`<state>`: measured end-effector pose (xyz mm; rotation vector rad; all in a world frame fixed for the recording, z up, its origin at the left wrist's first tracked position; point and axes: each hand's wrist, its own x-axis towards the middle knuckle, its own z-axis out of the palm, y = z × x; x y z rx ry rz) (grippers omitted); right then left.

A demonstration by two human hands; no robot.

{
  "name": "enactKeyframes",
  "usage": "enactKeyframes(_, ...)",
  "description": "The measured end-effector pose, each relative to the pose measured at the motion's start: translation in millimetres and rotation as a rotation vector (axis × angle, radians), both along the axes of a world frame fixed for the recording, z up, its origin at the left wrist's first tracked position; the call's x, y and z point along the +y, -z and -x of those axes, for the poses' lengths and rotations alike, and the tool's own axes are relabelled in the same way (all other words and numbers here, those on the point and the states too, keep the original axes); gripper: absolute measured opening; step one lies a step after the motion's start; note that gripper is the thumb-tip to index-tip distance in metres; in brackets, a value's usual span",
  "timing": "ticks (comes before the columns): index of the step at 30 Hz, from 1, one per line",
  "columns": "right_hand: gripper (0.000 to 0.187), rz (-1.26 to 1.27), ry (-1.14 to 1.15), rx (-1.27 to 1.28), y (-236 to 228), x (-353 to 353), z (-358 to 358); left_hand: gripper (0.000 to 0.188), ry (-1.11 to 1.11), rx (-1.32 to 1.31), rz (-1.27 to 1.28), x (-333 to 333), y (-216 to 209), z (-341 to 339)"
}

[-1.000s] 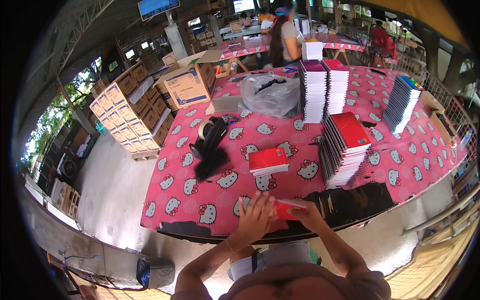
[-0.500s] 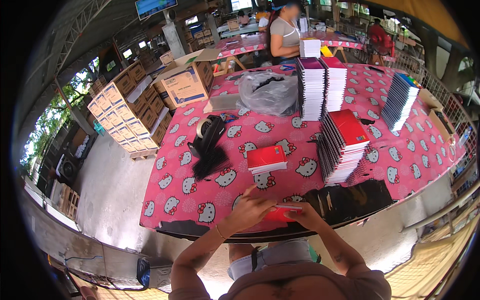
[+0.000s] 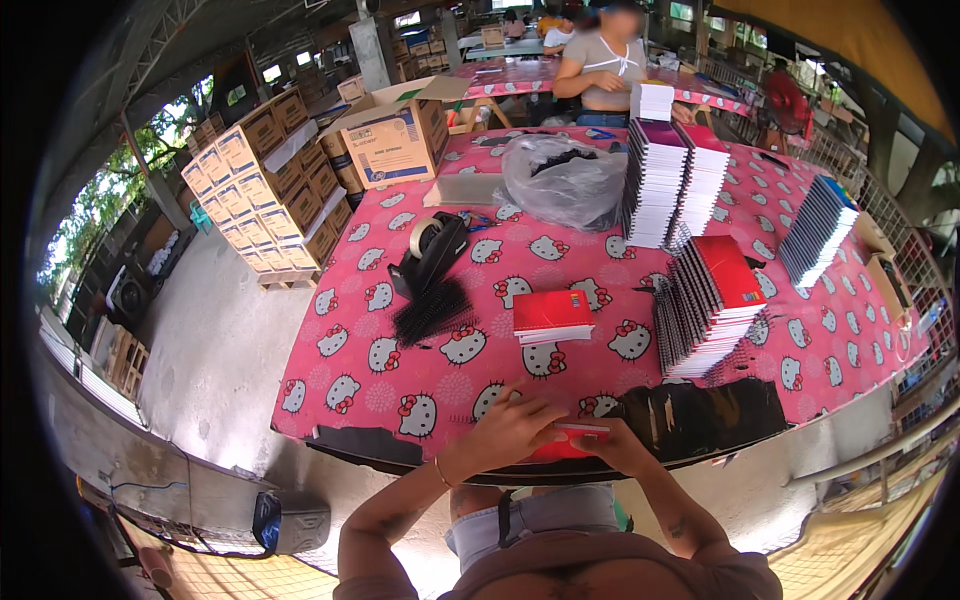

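Looking Like an Open-Sided Notebook Workshop

Showing stacks of spiral-bound notebooks (image 3: 732, 272) and a black tape dispenser (image 3: 445, 248) on a pink-covered desk (image 3: 335, 370). Displaying cartons (image 3: 240, 208) piled on a wooden pallet (image 3: 286, 280) over a bare concrete floor (image 3: 190, 340). Stretching back to a second pink desk (image 3: 510, 74), with a co-worker (image 3: 610, 72) in front of it and more boxes (image 3: 427, 50) to its left. Opening onto green trees (image 3: 165, 132) at the left, under metal roof trusses (image 3: 165, 50).

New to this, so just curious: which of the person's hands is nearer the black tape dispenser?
The left. The left hand is below and slightly right of the black tape dispenser in the picture; the right hand, holding a red notepad, is farther right.
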<state>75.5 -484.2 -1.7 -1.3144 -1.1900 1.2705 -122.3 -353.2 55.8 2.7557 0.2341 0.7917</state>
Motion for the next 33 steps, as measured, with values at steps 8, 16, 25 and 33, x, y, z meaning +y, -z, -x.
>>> enactKeyframes(8, 0.034, -0.009, -0.033, -0.092, 1.7, 9.2, 8.5, 0.018, -0.014, 0.092, 0.204, 7.9, -3.2, 11.8)
enactKeyframes(16, 0.033, -0.03, -0.021, -0.076, -14.5, 8.0, 13.3, 0.021, 0.011, 0.105, 0.345, 13.1, 2.6, 8.7)
enactKeyframes(25, 0.027, -0.101, -0.001, -0.098, -11.9, 6.9, 10.5, 0.026, 0.055, 0.101, 0.381, 13.6, 0.0, 3.0)
enactKeyframes(33, 0.026, -0.125, 0.011, -0.099, -10.9, 6.2, 12.1, 0.028, 0.052, 0.149, 0.345, 12.7, -0.9, 5.7)
